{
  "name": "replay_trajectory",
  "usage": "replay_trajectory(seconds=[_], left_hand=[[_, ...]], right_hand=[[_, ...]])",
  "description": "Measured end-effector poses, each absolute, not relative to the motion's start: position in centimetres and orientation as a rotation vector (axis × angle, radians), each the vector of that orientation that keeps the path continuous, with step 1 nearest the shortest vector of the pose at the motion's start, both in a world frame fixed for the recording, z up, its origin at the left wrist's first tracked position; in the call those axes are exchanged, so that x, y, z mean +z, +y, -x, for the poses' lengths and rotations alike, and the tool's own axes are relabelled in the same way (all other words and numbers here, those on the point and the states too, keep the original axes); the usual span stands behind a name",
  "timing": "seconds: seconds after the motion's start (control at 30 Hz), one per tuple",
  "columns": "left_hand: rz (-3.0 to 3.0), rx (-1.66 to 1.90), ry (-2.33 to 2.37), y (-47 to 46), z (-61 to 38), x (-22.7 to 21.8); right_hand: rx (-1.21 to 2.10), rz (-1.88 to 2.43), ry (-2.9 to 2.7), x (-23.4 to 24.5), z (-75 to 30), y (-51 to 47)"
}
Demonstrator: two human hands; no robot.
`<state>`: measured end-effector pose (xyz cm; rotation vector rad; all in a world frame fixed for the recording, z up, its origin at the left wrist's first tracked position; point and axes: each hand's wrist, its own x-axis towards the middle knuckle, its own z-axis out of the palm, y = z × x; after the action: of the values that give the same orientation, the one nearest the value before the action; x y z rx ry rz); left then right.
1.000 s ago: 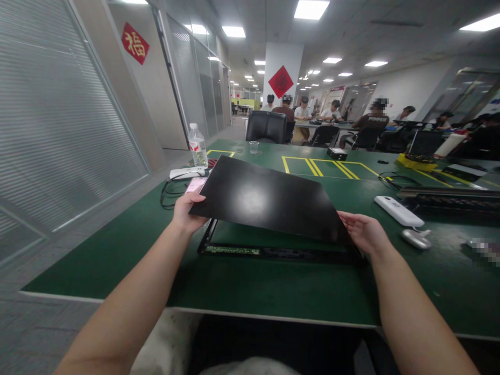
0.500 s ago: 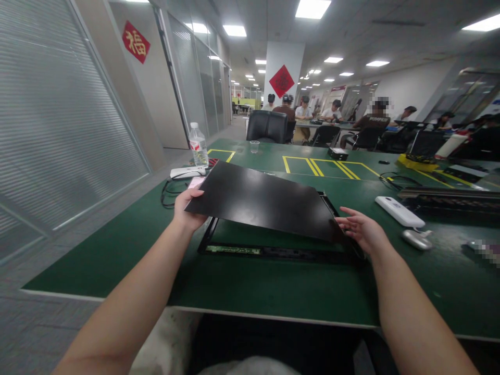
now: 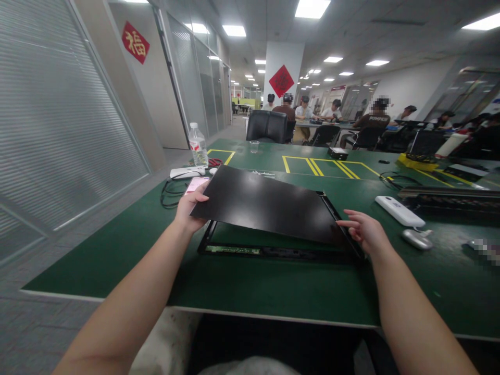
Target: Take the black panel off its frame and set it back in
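Note:
A glossy black flat panel [image 3: 265, 203], like a thin screen sheet, slants over a black rectangular frame [image 3: 297, 254] on the green table. Its left end is raised and its right end sits low at the frame's right side. My left hand [image 3: 190, 209] is closed on the panel's left edge, thumb on top and fingers mostly hidden underneath. At the right edge my right hand [image 3: 363, 232] has its fingers apart, with the index fingertip at or very near the panel's corner. A green circuit strip [image 3: 232, 250] shows along the frame's near side.
Left and beyond are a water bottle [image 3: 198, 146], a white power strip [image 3: 187, 172] with black cable, and a phone [image 3: 196, 185]. To the right lie a white device [image 3: 399, 211] and a silver mouse-like object [image 3: 417, 239]. Several people sit at farther tables.
The panel's raised left end has come down slightly and shifted a little right with my left hand. My right hand's fingers have eased off the panel's right edge, index finger extended.

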<state>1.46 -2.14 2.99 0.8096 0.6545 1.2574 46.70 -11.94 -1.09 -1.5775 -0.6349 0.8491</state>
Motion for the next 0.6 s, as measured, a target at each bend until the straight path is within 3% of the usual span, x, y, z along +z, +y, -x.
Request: replay_trajectory(seconds=[0.6], left_hand=[[-0.894,1.137,0.835,-1.2,-1.8,1.5]], right_hand=[[0.698,1.674,-0.655,-1.7,-46.7,-11.9]])
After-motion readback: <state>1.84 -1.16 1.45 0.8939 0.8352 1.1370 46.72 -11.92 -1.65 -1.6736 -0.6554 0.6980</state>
